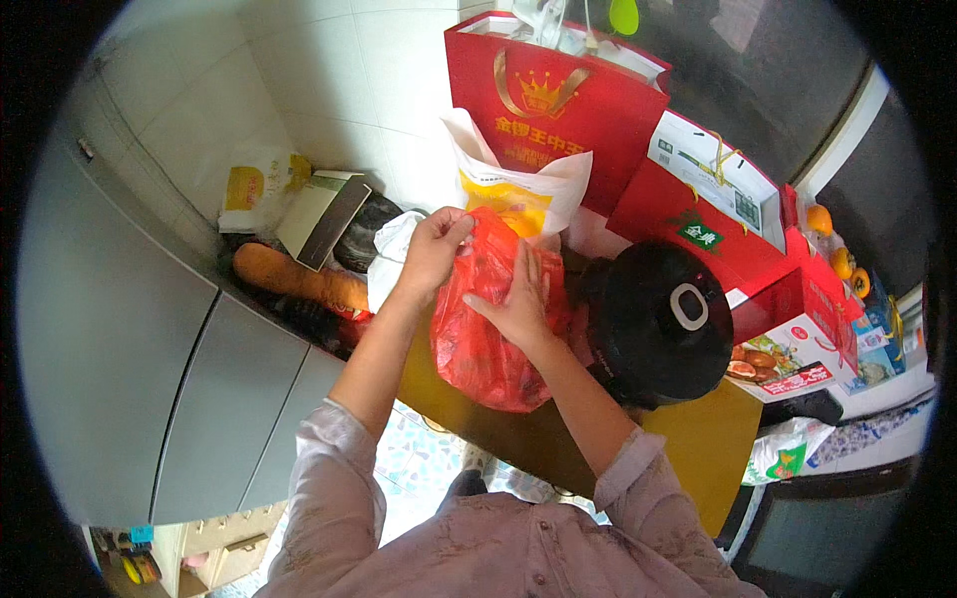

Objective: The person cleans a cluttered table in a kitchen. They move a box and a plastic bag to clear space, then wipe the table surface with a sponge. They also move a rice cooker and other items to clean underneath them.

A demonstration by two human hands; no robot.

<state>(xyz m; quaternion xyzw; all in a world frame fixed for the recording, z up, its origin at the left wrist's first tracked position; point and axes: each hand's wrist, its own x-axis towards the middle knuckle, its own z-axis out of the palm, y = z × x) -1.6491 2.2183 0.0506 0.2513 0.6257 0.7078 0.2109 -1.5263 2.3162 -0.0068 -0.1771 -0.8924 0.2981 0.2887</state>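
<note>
A full red plastic bag (486, 351) rests at the near edge of a yellow-brown table (695, 441). My left hand (437, 247) pinches the bag's upper left part between thumb and fingers. With fingers spread, my right hand (519, 303) lies against the bag's right side. What the bag holds cannot be made out. A white plastic bag (392, 258) is just left of my left hand, and an open white and yellow sack (523, 194) stands behind the red bag.
Close on the right is a black rice cooker (662, 321). Red paper gift bags (478, 82) and a printed carton (800, 336) line the wall side. A long brown object (288, 273) and an open box (321, 217) lie at left, beside a grey cabinet (127, 336). Persimmons (820, 219) sit far right.
</note>
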